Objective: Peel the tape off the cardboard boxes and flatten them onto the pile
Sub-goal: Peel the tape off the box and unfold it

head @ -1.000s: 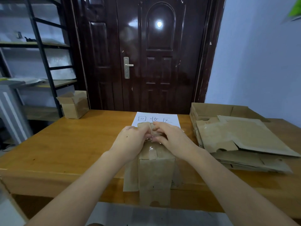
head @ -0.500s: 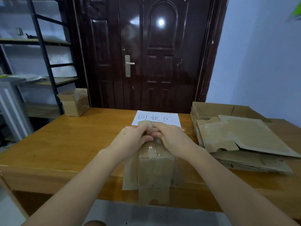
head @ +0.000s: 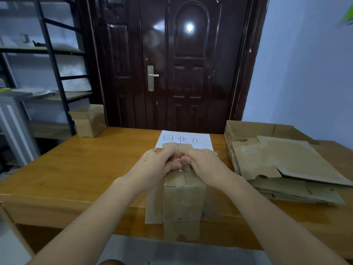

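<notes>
Dark glossy door (head: 183, 64) behind wooden table (head: 76, 169), metal shelving (head: 53, 54) left, pale wall (head: 305, 64) right.

The place looked like a small storeroom or back room used for sorting waste cardboard. A wooden table (head: 76, 169) stood against a dark panelled door (head: 183, 64). Beyond the fingers (head: 174, 165) lay a white paper sign (head: 186, 139) with handwritten characters. To their right sat a pile of flattened cardboard (head: 282, 165); far to their left, an open carton (head: 88, 121) and black metal shelving (head: 55, 73) against a pale blue wall (head: 305, 73).
</notes>
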